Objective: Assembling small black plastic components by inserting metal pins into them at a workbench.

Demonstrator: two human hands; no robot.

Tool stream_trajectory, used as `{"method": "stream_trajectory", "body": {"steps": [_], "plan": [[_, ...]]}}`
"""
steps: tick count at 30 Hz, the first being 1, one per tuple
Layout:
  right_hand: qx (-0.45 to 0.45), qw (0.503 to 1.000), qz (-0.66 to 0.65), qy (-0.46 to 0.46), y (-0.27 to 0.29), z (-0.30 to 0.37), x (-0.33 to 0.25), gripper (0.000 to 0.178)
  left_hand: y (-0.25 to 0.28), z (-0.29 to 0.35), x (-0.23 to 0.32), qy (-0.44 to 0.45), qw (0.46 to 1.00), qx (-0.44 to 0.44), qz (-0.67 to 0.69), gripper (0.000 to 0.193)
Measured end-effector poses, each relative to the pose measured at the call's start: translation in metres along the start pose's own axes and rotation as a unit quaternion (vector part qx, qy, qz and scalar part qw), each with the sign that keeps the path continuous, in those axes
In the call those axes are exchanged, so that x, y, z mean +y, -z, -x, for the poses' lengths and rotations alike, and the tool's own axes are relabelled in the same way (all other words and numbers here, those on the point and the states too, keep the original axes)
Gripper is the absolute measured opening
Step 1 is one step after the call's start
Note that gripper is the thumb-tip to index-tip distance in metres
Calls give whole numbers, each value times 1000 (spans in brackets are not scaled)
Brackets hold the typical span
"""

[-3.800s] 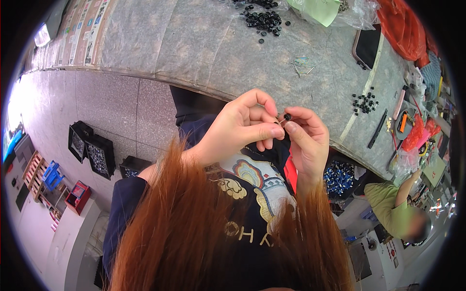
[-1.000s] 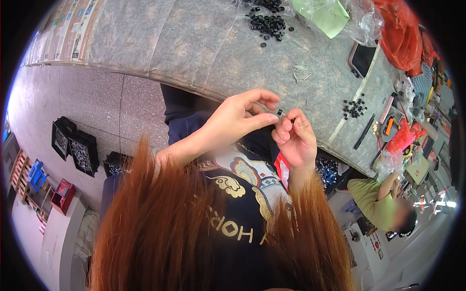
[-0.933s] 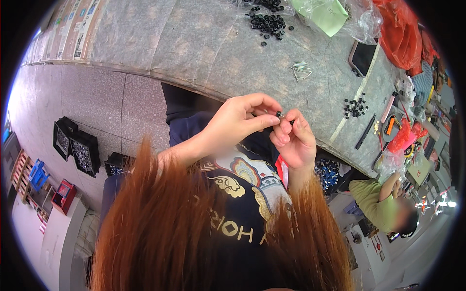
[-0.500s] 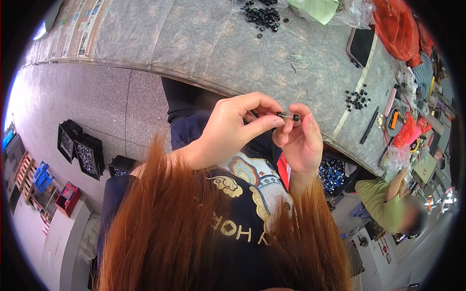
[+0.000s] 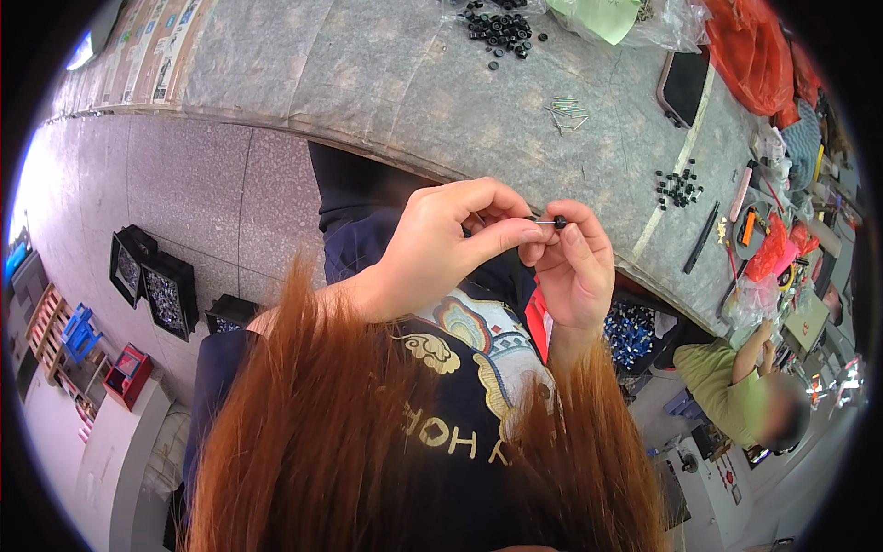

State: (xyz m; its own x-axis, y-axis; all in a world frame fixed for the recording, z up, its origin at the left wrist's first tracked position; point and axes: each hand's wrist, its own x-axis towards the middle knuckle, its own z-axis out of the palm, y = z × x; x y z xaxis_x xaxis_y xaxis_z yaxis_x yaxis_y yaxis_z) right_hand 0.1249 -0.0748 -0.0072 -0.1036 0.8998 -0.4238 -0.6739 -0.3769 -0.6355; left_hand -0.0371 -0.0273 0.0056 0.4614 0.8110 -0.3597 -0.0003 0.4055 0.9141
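The left forearm (image 5: 354,294) slants up and rightward, the left hand (image 5: 446,225) arching over with its fingers (image 5: 497,195) curled into a pinch against the thumb (image 5: 508,234). Opposite, the right hand (image 5: 575,276) rises upright, thumb and index finger pinched too (hair (image 5: 602,442) covers most of that forearm).

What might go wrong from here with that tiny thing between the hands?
The left hand and right hand seem to hold the thin metal pin and its black cap just by the fingertips, so either might slip. The table edge is close; a dropped part could miss it. Small black pieces lie loose there; a bump might scatter them.
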Motion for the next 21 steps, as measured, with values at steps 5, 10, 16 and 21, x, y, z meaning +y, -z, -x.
{"method": "stream_trajectory", "body": {"steps": [5, 10, 16, 21], "plan": [[-53, 995, -51, -73, 13, -10, -1, 23, 2, -7, -8, 53, 998, -6, 29, 16], [-64, 990, -60, -114, 25, -29, 3, 20, 11, -25, -36, 93, 995, -18, 43, 21], [88, 978, 159, -98, 30, -45, 7, 16, 14, -33, -50, 83, 995, 14, 53, 31], [123, 952, 273, -68, 20, -48, 10, 13, 3, -41, -45, 58, 997, -49, 1, 41]]}}
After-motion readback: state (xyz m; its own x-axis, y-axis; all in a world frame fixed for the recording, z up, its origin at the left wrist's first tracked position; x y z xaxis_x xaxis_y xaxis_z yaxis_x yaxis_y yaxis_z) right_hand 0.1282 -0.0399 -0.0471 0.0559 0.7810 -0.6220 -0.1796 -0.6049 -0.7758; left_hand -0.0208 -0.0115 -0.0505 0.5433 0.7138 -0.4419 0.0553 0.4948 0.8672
